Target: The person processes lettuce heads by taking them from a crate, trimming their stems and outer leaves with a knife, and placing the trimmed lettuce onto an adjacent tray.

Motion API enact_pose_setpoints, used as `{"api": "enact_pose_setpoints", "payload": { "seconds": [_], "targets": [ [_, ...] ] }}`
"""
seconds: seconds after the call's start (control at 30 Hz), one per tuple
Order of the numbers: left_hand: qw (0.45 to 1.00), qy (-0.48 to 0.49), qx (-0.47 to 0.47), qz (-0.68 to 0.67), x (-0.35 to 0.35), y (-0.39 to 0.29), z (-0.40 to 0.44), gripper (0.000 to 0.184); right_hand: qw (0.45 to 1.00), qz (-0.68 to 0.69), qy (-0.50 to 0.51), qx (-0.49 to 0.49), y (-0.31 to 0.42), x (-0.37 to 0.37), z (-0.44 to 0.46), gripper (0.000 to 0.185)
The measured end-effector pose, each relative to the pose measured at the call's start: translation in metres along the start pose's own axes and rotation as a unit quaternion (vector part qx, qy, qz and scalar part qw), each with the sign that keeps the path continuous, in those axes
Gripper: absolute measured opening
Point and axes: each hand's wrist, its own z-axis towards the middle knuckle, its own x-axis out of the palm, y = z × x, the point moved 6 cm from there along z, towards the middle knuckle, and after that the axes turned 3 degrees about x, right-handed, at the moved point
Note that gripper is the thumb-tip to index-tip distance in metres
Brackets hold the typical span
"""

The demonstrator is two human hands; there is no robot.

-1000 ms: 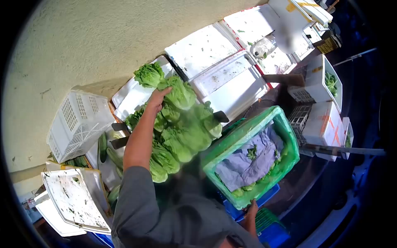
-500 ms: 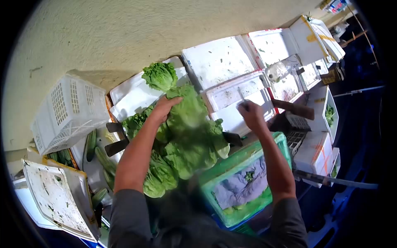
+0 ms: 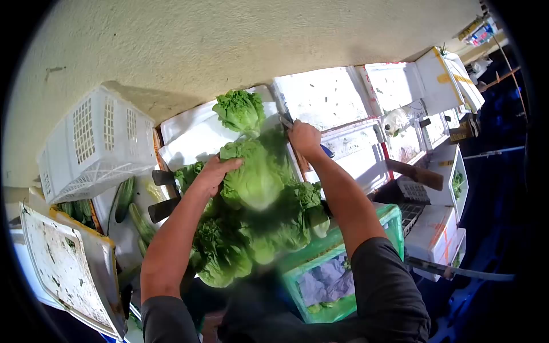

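Fingers closed on its left edge, my left hand [image 3: 216,172] grips a head of lettuce [image 3: 251,177] above a pile of lettuce [image 3: 274,231]. My right hand [image 3: 304,138] is closed round a small tool [image 3: 285,121] that looks like a knife, up and to the right of the held head. A separate lettuce head [image 3: 239,111] lies on the white foam surface behind. Between my forearms, part of the pile is blurred. Below my right arm stands a green-lined crate [image 3: 390,220] with purple cloth or paper [image 3: 327,282] inside.
On the left are a white plastic basket [image 3: 97,143], cucumbers [image 3: 140,223] and a dirty foam lid [image 3: 60,268]. White foam boxes [image 3: 323,97] line the wall. A brown wooden piece [image 3: 420,174] juts out at right, near a plastic bottle [image 3: 397,121].
My right hand has left the green-lined crate and come up beside the lettuce with the small tool. My left hand still holds a lettuce head, now lower and apart from the rear head.
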Motion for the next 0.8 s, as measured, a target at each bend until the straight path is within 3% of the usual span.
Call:
{"api": "enact_pose_setpoints", "payload": {
  "seconds": [0.17, 0.3, 0.33, 0.57, 0.7, 0.8],
  "targets": [
    [0.993, -0.088, -0.048, 0.064, -0.024, 0.019, 0.017, 0.047, 0.999, -0.006, -0.032, -0.029, -0.003, 0.005, 0.0, 0.031],
    [1.0, -0.022, -0.013, 0.007, 0.003, -0.021, -0.007, 0.049, 0.998, 0.001, -0.053, -0.044, -0.007, 0.007, -0.002, 0.032],
    [0.998, -0.051, -0.028, 0.014, 0.008, -0.032, -0.017, 0.049, 0.999, 0.003, -0.034, -0.026, -0.008, 0.006, 0.0, 0.033],
    [0.999, -0.019, -0.033, -0.007, 0.0, -0.007, 0.005, 0.051, 0.999, 0.008, 0.044, 0.015, 0.011, -0.047, -0.022, 0.032],
    [0.996, -0.055, -0.041, 0.057, 0.008, -0.015, 0.007, 0.053, 0.999, -0.001, 0.039, 0.023, 0.008, -0.062, -0.027, 0.03],
    [1.0, -0.007, -0.023, 0.008, 0.019, -0.014, 0.01, 0.052, 1.0, 0.01, 0.018, 0.01, 0.012, -0.09, -0.04, 0.033]
  ]
}}
